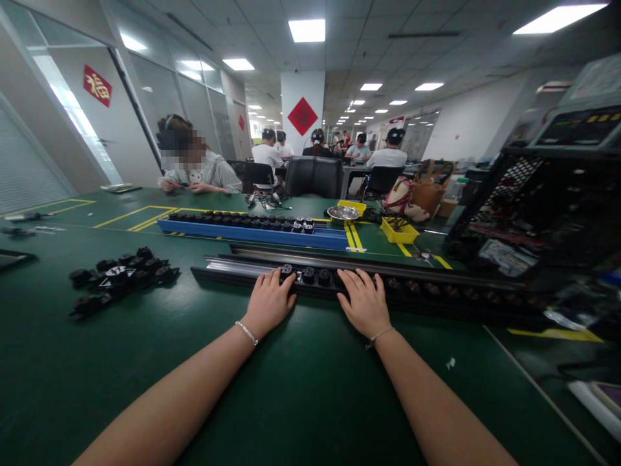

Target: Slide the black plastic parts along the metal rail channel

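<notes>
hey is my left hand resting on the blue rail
No, your left hand is at the black rail, with the blue rail lying farther back.

We've got one table (301,401) and two hands, the left hand (269,299) and the right hand (365,301), plus two bracelets (247,332), one per wrist. Between the hands we count two round black pieces (308,276); the row (431,288) off to the right is too dark to number. Also two black rails (228,274), one blue tray (257,237), two yellow bins (400,235), one metal bowl (342,213), three red signs (303,116) and one pile (119,274) too jumbled for us to count.
</notes>
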{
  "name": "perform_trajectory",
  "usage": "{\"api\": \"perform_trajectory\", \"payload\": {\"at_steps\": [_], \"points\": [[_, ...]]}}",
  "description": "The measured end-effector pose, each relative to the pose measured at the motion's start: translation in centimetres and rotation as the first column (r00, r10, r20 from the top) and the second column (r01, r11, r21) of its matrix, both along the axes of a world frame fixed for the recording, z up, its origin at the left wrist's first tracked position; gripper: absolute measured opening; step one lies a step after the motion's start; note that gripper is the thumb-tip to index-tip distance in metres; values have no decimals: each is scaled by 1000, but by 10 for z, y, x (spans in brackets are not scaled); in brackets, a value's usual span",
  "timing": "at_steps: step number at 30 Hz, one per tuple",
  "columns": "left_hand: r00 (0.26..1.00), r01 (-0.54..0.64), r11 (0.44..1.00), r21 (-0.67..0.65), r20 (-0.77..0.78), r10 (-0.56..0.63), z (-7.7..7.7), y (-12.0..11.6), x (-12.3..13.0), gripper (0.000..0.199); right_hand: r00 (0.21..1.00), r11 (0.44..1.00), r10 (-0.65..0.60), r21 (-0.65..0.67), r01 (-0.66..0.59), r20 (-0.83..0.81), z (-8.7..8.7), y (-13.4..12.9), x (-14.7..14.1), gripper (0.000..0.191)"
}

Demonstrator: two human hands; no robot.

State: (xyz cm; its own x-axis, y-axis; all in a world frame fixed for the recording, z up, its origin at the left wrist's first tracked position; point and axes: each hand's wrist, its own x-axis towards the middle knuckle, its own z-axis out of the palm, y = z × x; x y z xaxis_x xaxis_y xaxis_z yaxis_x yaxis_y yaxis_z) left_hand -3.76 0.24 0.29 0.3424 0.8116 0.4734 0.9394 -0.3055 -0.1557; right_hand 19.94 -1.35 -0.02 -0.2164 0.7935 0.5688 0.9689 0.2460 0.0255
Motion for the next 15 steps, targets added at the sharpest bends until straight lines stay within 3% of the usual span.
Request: {"api": "perform_trajectory", "payload": {"at_steps": [15], "points": [[997,-56,997,-50,59,59,4,0,-6,43,1000,1000,-6,-7,6,9,1,0,0,47]]}}
